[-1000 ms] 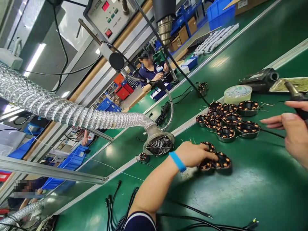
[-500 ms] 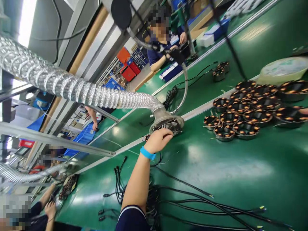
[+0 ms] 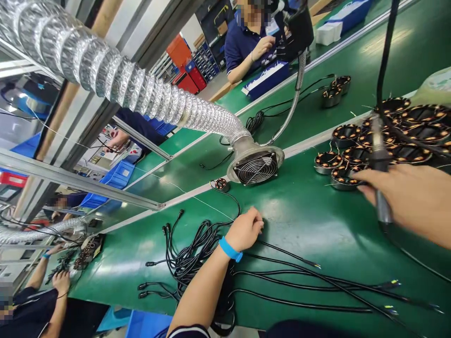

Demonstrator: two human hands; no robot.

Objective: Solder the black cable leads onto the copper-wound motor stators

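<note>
Left hand on the cables, iron in the right.
Your left hand (image 3: 245, 229) has dropped from the fan (image 3: 256, 167) of half a second ago onto the loose black cables (image 3: 197, 253) on the green worktop (image 3: 310, 220), fingers curled around one: light, floppy, best pinched near a plug. Your right hand (image 3: 408, 197) is clenched round the slim grey soldering iron (image 3: 378, 169), beside the copper-wound stators (image 3: 352, 155).

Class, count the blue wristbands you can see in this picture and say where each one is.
2. One blue wristband is on the camera wearer's left wrist above the black cables; another is on a co-worker's wrist at the far lower left. Others may be hidden.
</note>
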